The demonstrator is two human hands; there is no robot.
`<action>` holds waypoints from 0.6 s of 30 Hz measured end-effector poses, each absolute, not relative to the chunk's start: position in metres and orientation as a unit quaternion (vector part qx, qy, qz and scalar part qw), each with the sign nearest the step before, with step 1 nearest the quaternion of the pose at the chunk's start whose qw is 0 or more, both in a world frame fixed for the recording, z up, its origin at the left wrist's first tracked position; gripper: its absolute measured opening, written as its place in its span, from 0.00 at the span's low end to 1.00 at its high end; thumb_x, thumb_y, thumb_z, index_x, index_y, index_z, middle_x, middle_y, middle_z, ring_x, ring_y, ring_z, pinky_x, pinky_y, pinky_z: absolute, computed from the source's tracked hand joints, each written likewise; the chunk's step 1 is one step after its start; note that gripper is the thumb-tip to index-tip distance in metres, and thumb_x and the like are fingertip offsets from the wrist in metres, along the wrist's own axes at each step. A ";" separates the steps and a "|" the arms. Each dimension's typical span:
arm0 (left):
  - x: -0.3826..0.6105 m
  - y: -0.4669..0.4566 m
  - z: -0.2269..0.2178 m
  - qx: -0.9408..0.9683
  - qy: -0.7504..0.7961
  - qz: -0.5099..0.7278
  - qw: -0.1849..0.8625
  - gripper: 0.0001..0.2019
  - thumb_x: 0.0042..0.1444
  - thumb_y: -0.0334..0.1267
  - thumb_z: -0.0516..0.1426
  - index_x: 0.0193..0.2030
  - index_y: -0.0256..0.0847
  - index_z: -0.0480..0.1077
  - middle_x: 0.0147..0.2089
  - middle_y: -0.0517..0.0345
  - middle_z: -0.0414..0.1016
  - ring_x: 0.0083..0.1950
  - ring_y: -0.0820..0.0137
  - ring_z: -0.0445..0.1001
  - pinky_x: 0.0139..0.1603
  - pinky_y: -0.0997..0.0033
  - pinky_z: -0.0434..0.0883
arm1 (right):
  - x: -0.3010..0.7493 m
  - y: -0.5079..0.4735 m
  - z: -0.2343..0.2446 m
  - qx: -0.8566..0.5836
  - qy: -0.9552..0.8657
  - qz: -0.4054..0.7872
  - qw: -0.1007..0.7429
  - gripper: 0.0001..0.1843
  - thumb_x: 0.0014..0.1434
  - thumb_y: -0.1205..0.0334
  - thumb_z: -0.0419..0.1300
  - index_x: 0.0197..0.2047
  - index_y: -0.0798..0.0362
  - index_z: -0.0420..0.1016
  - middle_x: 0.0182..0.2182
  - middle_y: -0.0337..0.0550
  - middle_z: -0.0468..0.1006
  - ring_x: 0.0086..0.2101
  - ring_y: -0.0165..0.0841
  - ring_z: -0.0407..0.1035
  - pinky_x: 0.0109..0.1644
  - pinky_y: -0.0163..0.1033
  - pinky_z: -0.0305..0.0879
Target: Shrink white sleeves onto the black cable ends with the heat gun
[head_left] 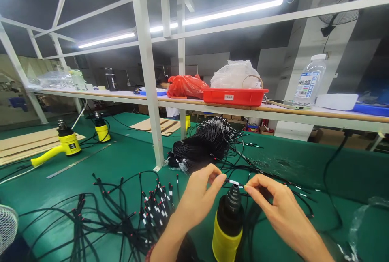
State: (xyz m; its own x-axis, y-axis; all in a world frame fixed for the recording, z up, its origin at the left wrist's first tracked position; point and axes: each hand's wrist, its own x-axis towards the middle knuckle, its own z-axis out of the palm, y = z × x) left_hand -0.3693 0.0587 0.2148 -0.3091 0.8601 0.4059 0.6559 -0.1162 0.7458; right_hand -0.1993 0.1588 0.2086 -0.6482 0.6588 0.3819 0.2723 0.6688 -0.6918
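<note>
A thin black cable with a white sleeve (233,182) is stretched level between my two hands. My left hand (202,193) pinches one end of it between thumb and fingers. On the other side, my right hand (275,197) pinches the cable too. The white part lies right at the nozzle of an upright yellow heat gun (227,233); whether it touches the metal I cannot tell. Left of my left forearm lies a bunch of black cables (156,205) with white bands and red tips.
Behind my hands lies a thick coil of black cables (206,144). More heat guns (68,142) stand at the left near wooden boards (27,142). A white post (147,71) rises from the green table (121,164). The shelf above holds a red tray (235,97) and a bottle (310,79).
</note>
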 end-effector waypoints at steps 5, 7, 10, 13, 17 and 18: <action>-0.369 0.060 0.212 0.567 0.686 0.439 0.122 0.24 0.67 0.49 0.43 0.23 0.40 0.62 0.22 0.64 0.63 0.27 0.73 0.60 0.29 0.72 0.54 | -0.195 0.158 0.209 -0.271 -0.866 0.288 0.306 0.19 0.65 0.48 0.49 0.31 0.50 0.72 0.28 0.38 0.74 0.30 0.32 0.66 0.33 0.35 0.60; -0.370 0.061 0.209 0.564 0.680 0.452 0.124 0.23 0.67 0.49 0.43 0.23 0.40 0.60 0.22 0.64 0.60 0.26 0.74 0.58 0.29 0.72 0.54 | -0.193 0.159 0.208 -0.261 -0.877 0.283 0.287 0.20 0.66 0.48 0.48 0.33 0.49 0.73 0.31 0.38 0.75 0.32 0.33 0.68 0.36 0.35 0.61; -0.370 0.062 0.208 0.560 0.668 0.472 0.129 0.22 0.66 0.50 0.44 0.24 0.40 0.59 0.23 0.65 0.60 0.27 0.74 0.58 0.29 0.72 0.54 | -0.192 0.161 0.208 -0.259 -0.881 0.279 0.281 0.21 0.67 0.48 0.47 0.32 0.49 0.74 0.32 0.39 0.75 0.33 0.33 0.69 0.39 0.36 0.61; -0.369 0.062 0.209 0.560 0.662 0.482 0.124 0.21 0.66 0.49 0.46 0.25 0.40 0.60 0.24 0.65 0.60 0.28 0.74 0.57 0.30 0.72 0.54 | -0.193 0.161 0.207 -0.260 -0.875 0.280 0.297 0.20 0.67 0.49 0.48 0.31 0.49 0.73 0.30 0.39 0.75 0.32 0.33 0.68 0.37 0.37 0.60; -0.368 0.061 0.210 0.564 0.654 0.491 0.116 0.16 0.65 0.45 0.49 0.29 0.40 0.63 0.28 0.65 0.64 0.32 0.73 0.60 0.34 0.73 0.57 | -0.195 0.161 0.207 -0.264 -0.860 0.285 0.330 0.16 0.65 0.52 0.52 0.31 0.49 0.73 0.29 0.38 0.74 0.31 0.32 0.67 0.36 0.36 0.60; -0.368 0.060 0.210 0.563 0.652 0.493 0.118 0.14 0.65 0.44 0.49 0.30 0.40 0.64 0.29 0.64 0.65 0.33 0.73 0.61 0.35 0.73 0.58 | -0.196 0.161 0.206 -0.264 -0.857 0.286 0.338 0.15 0.65 0.52 0.52 0.31 0.49 0.73 0.29 0.38 0.74 0.31 0.32 0.67 0.35 0.36 0.60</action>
State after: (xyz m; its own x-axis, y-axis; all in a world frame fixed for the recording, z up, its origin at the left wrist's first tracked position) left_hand -0.3675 0.0605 0.2098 -0.3376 0.8509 0.4025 0.6187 -0.1217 0.7762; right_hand -0.1957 0.1610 0.2063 -0.6313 0.6466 0.4282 0.2595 0.6964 -0.6691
